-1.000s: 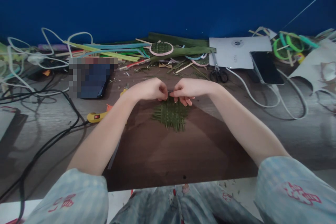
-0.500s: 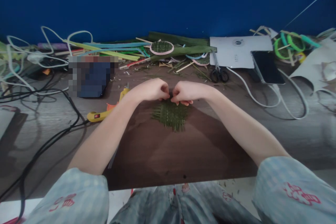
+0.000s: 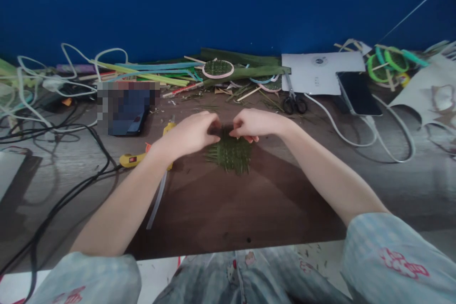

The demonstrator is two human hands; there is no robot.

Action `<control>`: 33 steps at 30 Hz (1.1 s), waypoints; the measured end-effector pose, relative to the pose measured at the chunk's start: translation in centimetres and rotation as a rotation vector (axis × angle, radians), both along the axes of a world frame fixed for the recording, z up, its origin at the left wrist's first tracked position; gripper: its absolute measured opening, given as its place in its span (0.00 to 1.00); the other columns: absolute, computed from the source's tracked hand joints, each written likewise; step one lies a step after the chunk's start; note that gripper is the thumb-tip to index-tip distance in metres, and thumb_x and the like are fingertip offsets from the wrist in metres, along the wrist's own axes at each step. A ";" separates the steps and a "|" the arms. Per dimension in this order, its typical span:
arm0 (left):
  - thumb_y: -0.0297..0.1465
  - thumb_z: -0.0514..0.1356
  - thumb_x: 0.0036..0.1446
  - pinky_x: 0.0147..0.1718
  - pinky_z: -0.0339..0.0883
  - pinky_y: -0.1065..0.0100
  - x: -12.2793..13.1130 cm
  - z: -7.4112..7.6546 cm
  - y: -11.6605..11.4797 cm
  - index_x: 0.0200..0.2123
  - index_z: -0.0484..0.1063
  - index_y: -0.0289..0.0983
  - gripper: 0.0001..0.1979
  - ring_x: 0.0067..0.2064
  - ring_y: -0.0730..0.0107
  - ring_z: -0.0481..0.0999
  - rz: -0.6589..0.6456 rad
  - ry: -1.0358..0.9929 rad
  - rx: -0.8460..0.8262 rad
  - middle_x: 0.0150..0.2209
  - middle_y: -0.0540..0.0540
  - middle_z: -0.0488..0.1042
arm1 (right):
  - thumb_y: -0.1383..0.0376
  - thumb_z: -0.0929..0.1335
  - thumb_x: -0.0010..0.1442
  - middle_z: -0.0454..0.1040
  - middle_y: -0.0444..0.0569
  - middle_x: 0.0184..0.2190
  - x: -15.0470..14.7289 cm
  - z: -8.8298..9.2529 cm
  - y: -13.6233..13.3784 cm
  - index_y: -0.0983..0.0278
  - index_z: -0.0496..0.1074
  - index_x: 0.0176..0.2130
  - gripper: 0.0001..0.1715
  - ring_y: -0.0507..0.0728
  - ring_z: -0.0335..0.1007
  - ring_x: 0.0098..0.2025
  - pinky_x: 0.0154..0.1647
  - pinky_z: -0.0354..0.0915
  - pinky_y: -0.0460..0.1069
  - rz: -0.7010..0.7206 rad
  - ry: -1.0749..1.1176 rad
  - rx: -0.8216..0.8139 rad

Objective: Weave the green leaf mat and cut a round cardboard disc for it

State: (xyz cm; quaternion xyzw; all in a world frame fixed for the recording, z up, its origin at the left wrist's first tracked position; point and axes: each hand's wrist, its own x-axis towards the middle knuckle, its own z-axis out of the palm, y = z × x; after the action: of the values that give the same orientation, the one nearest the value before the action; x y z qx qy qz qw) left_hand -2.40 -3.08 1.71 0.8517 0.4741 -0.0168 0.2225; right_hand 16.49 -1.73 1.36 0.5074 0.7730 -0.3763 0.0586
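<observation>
A small woven mat of green leaf strips (image 3: 233,154) lies on the dark wooden table in front of me, its loose strip ends sticking out to the left and toward me. My right hand (image 3: 253,124) is closed in a pinch at the mat's upper right edge; the leaf under the fingertips is partly hidden. At the upper left corner of the mat is my left hand (image 3: 197,132), its thumb and curled fingers apart, with nothing visible between them. Beneath my left forearm a yellow glue gun (image 3: 132,159) lies with a clear glue stick (image 3: 156,204) poking out.
Black-handled scissors (image 3: 295,103) lie by a white sheet (image 3: 309,73) and a phone (image 3: 359,94) on a white cable. Along the blue wall are leaf strips, pipe cleaners and a pink-rimmed woven round (image 3: 218,69). Black cables (image 3: 67,209) run along the left.
My left hand has moved left, away from my right hand, and its fingers have parted. My right hand stays at the mat's upper edge. More of the glue stick shows.
</observation>
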 end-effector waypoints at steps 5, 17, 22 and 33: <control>0.31 0.61 0.52 0.50 0.61 0.58 -0.6 -3.4 -2.9 0.45 0.66 0.34 0.17 0.50 0.58 0.67 0.026 -0.111 0.233 0.49 0.42 0.69 | 0.63 0.66 0.54 0.75 0.50 0.31 1.9 0.7 0.0 0.64 0.72 0.29 0.08 0.55 0.69 0.31 0.31 0.60 0.49 -0.194 0.019 0.361; 0.32 0.62 0.53 0.44 0.65 0.58 0.2 -5.4 -3.3 0.40 0.69 0.32 0.12 0.45 0.57 0.71 0.060 -0.168 0.453 0.42 0.42 0.74 | 0.65 0.66 0.57 0.71 0.52 0.39 2.3 -5.8 -4.0 0.63 0.67 0.36 0.05 0.60 0.65 0.43 0.44 0.60 0.55 -0.043 0.313 0.790; 0.33 0.58 0.57 0.44 0.67 0.59 -0.1 -5.9 -3.7 0.41 0.72 0.31 0.12 0.44 0.59 0.73 -0.005 -0.178 0.596 0.41 0.40 0.77 | 0.70 0.65 0.55 0.74 0.51 0.36 2.9 -6.3 -4.1 0.64 0.68 0.37 0.07 0.59 0.68 0.40 0.41 0.63 0.54 -0.192 0.351 0.825; 0.33 0.55 0.59 0.41 0.70 0.58 -0.3 -6.4 -4.1 0.43 0.74 0.30 0.14 0.44 0.58 0.75 -0.075 -0.141 0.716 0.44 0.39 0.77 | 0.77 0.60 0.51 0.79 0.45 0.33 3.5 -6.6 -4.7 0.63 0.72 0.35 0.17 0.55 0.75 0.37 0.40 0.68 0.51 -0.223 0.387 0.982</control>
State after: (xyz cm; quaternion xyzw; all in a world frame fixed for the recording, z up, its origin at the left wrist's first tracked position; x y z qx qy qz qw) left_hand -2.66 -7.18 -4.67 0.8915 0.4020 0.2008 -0.0586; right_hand 19.98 -6.41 -5.29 0.4754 0.7962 -0.0614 -0.3692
